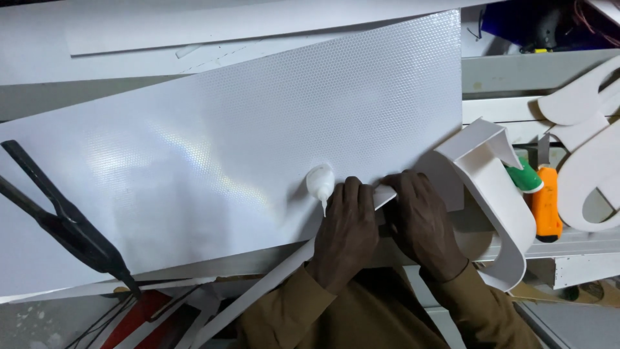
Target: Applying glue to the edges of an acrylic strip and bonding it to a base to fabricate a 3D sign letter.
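Note:
A large white sheet [245, 142] with a fine textured surface lies across the bench. My left hand [347, 229] presses on a narrow white strip [271, 284] at the sheet's near edge, its fingers curled. My right hand [423, 223] pinches the same strip's end beside a curved white plastic letter shell [500, 194]. A small white glue bottle [320, 184] lies on the sheet just left of my left hand, nozzle pointing toward me.
Black-handled pliers [61, 216] rest at the left. An orange utility knife [546, 207] and a green-capped tool [526, 178] sit to the right, beside white cut-out letter shapes [591, 168]. More white panels [194, 32] lie at the back.

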